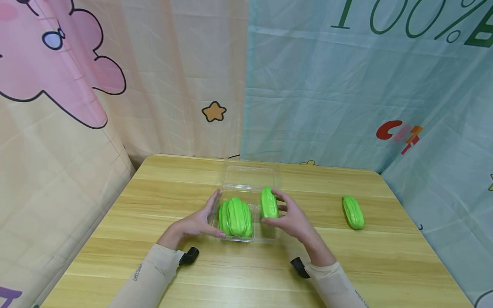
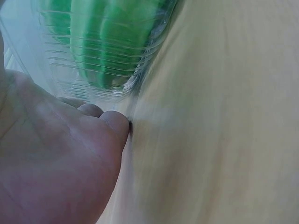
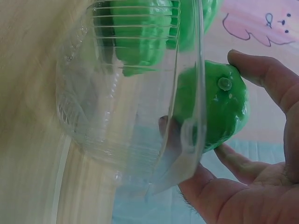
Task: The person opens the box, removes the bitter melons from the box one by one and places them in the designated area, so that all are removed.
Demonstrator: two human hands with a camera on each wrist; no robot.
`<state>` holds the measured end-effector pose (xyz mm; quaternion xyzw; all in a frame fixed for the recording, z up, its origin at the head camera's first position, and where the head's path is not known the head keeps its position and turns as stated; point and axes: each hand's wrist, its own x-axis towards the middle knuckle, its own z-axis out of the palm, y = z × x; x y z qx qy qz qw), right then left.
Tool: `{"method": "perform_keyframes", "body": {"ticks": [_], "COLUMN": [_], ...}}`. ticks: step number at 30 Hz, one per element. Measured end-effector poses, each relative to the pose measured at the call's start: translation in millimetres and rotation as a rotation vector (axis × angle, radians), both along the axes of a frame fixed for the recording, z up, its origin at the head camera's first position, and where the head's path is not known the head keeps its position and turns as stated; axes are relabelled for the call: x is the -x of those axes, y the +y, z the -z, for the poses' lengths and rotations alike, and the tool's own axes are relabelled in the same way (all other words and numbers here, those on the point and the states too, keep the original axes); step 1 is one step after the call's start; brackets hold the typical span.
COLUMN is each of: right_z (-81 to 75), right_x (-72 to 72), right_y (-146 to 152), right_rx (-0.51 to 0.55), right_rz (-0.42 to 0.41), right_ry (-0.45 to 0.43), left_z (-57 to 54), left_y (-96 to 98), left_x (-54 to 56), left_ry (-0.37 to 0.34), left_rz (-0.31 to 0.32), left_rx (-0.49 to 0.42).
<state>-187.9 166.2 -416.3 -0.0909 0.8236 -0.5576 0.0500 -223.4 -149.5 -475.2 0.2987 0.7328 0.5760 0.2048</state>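
Note:
A clear plastic box [image 1: 265, 233] stands on the table with its lid [image 1: 252, 173] folded back. Several ridged bright-green bitter melons [image 1: 236, 217] lie piled in its left half. My right hand [image 1: 294, 220] pinches another bitter melon [image 1: 269, 203] between thumb and fingers over the box's right half; the right wrist view shows this melon [image 3: 226, 109] at the rim, partly seen through the clear wall. My left hand [image 1: 198, 220] is spread along the box's left side, thumb by the front corner and fingers extended towards the back.
One more bitter melon [image 1: 353, 212] lies on the right part of the wooden table [image 1: 185, 179]. Printed curtains [image 1: 308, 94] hang behind and beside the table. Black wrist cameras [image 1: 189, 256] stick out from both sleeves.

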Motion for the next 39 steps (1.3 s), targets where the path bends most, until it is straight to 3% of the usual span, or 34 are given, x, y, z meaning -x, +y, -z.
{"method": "perform_keyframes", "body": {"ticks": [39], "right_z": [-13.0], "right_x": [7.6], "right_y": [36], "right_rx": [-0.045], "right_rz": [0.068], "right_ry": [-0.031], "left_z": [1.2], "left_y": [-1.2], "left_x": [1.8], "left_ry": [-0.011], "left_rz": [0.019], "left_rx": [-0.014]}}
